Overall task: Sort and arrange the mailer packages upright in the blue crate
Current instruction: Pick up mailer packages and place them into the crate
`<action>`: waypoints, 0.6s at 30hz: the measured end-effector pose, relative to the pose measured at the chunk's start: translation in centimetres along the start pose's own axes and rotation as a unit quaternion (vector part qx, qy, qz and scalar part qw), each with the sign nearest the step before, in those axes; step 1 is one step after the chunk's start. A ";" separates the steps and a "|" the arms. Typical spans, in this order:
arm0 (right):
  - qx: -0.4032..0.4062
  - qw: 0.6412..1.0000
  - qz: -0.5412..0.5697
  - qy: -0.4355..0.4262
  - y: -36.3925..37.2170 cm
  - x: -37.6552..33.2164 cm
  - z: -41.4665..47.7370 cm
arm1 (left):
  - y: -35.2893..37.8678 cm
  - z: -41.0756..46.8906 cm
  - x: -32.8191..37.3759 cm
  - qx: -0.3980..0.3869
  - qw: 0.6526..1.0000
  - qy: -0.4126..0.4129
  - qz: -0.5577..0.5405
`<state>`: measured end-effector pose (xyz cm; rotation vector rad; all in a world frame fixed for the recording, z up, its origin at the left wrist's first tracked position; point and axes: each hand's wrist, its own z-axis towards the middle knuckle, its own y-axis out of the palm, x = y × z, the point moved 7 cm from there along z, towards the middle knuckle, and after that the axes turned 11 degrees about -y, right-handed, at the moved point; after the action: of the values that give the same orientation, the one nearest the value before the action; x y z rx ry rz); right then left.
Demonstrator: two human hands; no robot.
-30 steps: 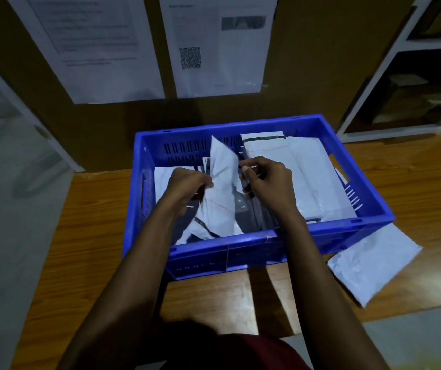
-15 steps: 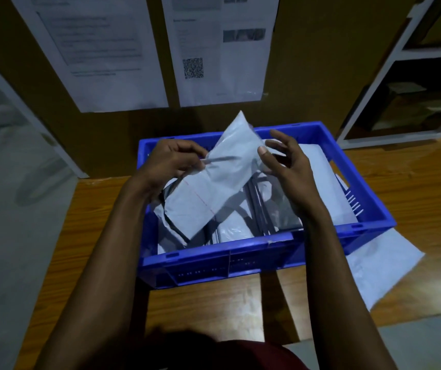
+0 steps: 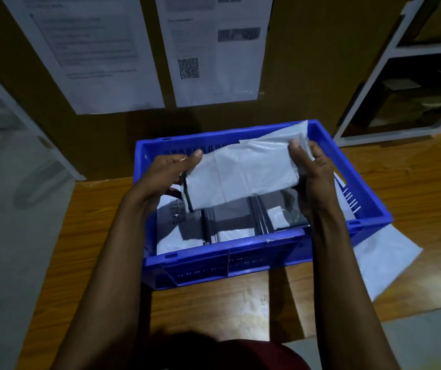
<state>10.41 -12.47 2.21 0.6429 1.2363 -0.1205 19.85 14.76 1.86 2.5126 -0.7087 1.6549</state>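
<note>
A blue crate [image 3: 240, 260] stands on the wooden table in front of me. Above its middle I hold a white mailer package [image 3: 243, 174] lying nearly level, its long side running left to right. My left hand [image 3: 171, 172] grips its left end with the thumb on top. My right hand [image 3: 311, 169] grips its right end. Under it, several grey and white mailers [image 3: 230, 222] stand or lean inside the crate. One at the left shows a printed code label [image 3: 178, 210].
A loose white mailer [image 3: 382, 260] lies on the table [image 3: 214, 305] against the crate's right side. A brown wall with two taped paper sheets [image 3: 214, 49] rises just behind the crate. White shelving [image 3: 374, 84] stands at the back right. The table's left edge drops to grey floor.
The mailer was pulled up out of the crate and turned from tilted to nearly level. My right hand, open beside it half a second ago, now grips its right end. The view moved closer.
</note>
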 end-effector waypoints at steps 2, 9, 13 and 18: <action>0.005 1.000 0.008 -0.004 -0.4 0.1 0.0 | 0.4 0.2 -0.9 0.000 0.996 -0.033 -0.080; -0.023 0.997 -0.065 0.021 -1.0 0.4 -0.3 | 2.4 0.7 -1.3 -0.026 0.967 -0.038 -0.249; -0.032 0.997 -0.062 0.046 -0.6 0.9 -0.4 | 1.7 1.2 -1.2 0.001 0.963 0.006 -0.270; -0.010 0.996 -0.084 0.034 -0.6 1.1 -0.5 | 1.1 1.3 -1.4 0.022 0.961 0.049 -0.272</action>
<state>10.08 -12.44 0.84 0.5297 1.3555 -0.2272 20.10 13.88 -0.17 2.3319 0.0404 1.5751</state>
